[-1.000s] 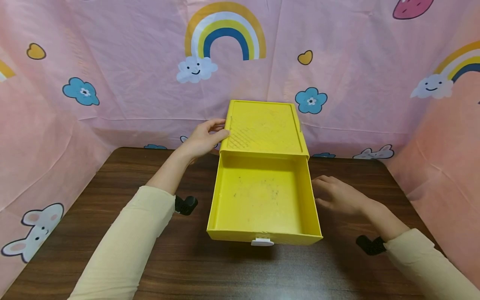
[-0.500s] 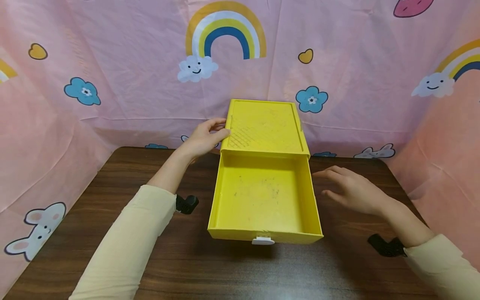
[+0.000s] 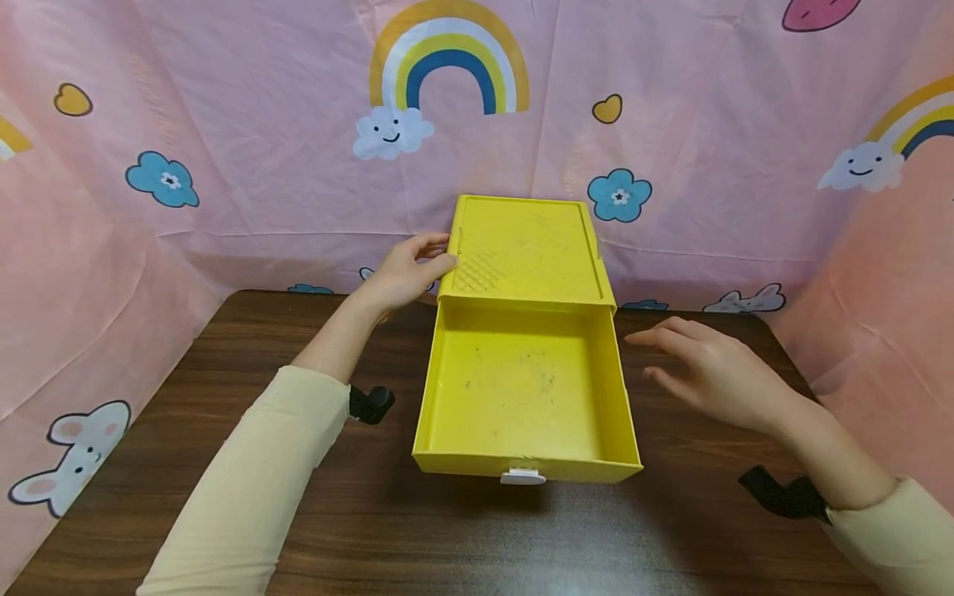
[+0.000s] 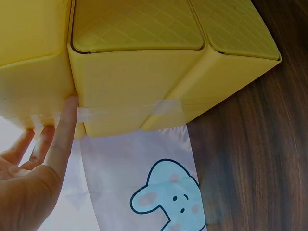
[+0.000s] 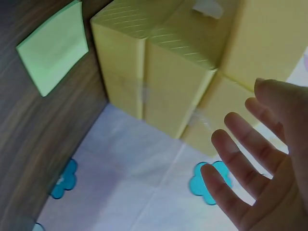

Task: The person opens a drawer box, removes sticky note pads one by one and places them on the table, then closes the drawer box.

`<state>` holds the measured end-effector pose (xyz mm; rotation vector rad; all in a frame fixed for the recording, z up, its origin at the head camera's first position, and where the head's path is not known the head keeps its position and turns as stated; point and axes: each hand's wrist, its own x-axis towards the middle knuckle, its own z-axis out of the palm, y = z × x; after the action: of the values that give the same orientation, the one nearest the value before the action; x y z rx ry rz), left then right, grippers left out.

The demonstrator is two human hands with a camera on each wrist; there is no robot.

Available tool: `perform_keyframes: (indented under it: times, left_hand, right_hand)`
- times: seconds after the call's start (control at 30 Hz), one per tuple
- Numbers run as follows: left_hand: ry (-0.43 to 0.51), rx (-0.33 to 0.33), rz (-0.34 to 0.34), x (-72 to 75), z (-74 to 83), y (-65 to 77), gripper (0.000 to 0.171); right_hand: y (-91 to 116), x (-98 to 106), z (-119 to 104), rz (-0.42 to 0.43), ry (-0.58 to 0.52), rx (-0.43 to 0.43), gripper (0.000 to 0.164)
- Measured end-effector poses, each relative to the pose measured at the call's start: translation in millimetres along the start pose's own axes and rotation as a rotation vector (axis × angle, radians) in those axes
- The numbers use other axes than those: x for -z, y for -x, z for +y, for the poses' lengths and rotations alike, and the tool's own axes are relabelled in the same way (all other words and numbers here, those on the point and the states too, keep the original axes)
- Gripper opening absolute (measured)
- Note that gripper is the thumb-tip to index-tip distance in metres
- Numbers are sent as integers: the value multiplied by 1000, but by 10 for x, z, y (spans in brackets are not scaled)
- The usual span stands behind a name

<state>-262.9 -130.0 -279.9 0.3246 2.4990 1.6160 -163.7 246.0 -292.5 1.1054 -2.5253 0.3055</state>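
Observation:
A yellow plastic drawer cabinet (image 3: 531, 248) stands toward the back of the table, its top drawer (image 3: 514, 397) pulled far out. The drawer's inside is bare with a few dark specks, and a white handle (image 3: 523, 477) sits on its front. My left hand (image 3: 406, 273) rests against the cabinet's upper left side. In the left wrist view, its extended fingers (image 4: 62, 139) touch the yellow wall. My right hand (image 3: 719, 372) hangs to the right of the drawer, fingers spread, holding nothing. In the right wrist view, lower drawers (image 5: 178, 82) of the cabinet show behind that hand.
A light green piece of paper (image 5: 55, 50) lies on the dark wooden table (image 3: 335, 513) in the right wrist view. Pink printed cloth (image 3: 283, 124) hangs close behind the cabinet and along both sides. Clear tape (image 4: 163, 108) runs across the cabinet's side.
My right hand has drawn back to the right, away from the drawer's side, and its fingers have spread. The left hand and the pulled-out drawer have stayed in place.

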Motion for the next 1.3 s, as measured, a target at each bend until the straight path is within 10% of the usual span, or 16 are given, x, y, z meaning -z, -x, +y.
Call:
perform_keyframes:
  times: [1.3]
  left_hand:
    - [-2,-12,9,-4,-14,-14,54]
  right_hand:
    - [-248,352,-1107,208,12,276,35]
